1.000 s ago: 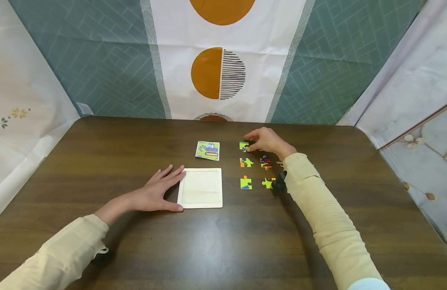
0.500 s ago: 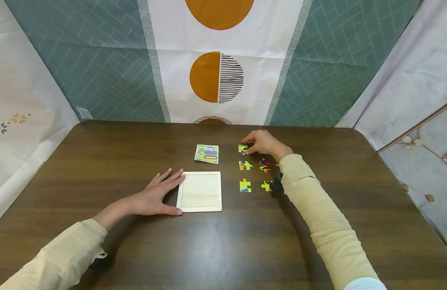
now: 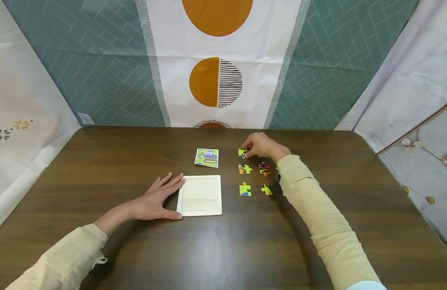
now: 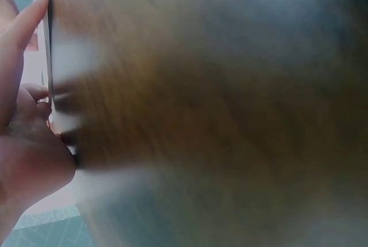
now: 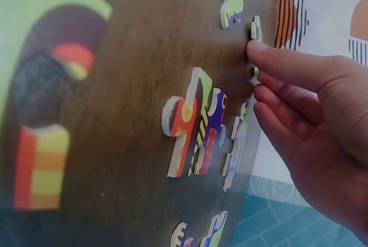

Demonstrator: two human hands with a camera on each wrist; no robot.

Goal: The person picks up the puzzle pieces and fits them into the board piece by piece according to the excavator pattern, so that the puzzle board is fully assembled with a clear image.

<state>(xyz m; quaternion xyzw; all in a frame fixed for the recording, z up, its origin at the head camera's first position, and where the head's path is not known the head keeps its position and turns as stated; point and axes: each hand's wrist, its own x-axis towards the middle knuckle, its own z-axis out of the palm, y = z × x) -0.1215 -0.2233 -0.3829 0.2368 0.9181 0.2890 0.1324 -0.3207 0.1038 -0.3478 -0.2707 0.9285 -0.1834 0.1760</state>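
My left hand lies with fingers spread at the left side of a white puzzle tray, fingertips on its upper left corner and thumb at its lower left corner. In the left wrist view that hand shows beside the tray's thin edge. My right hand pinches a green jigsaw piece at the far left of a group of pieces. Seen from the right wrist, the thumb is at one edge of this piece and the fingertips are at the other, close to the tabletop.
Other jigsaw pieces lie in rows nearby, among them an orange-and-green one, a dark multicoloured one and a green one. My right forearm covers some. A picture card with a digger lies behind the tray on the brown table.
The head view has tilted up slightly, so the table sits lower in it. My right thumb and fingers have drawn closer together around the green jigsaw piece. The left hand keeps its place on the tray.
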